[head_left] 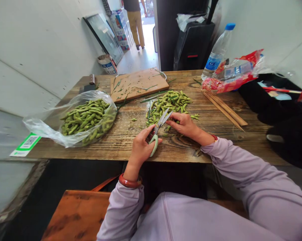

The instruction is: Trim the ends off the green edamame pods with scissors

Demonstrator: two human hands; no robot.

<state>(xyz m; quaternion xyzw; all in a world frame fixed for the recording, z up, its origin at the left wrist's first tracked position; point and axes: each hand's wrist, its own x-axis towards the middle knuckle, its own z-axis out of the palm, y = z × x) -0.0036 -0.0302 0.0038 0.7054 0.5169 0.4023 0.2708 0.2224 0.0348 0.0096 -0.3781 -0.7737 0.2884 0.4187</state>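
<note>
"So, where are the scissors (162,121)?"

"In the left hand (141,146), its fingers wrapped about the pale green handles, the blades slightly parted and pointing away from the body, toward the right hand (185,126)."

"And what is that right hand doing?"

"Its thumb and forefinger come close together by the blade tips. I can't tell whether a pod is pinched there; the fingers hide it."

"What lies nearest?"

"Just beyond both hands, a loose heap of green pods (174,100), with a few strays beside the right hand's fingertips. All of it rests on the wooden table (127,137)."

"Anything out to the left hand's side?"

"Well to its left, a clear plastic bag (46,133) with more pods (87,115) inside. Past the heap, ahead of the hands, lies a cutting board (140,83) strewn with green scraps."

"And beyond the right hand?"

"Flat wooden sticks (223,107) to its right, then farther off a crumpled red wrapper (232,83) and a blue-capped bottle (217,52). Far ahead of both hands, another person (135,25) is near the bright doorway."
</note>
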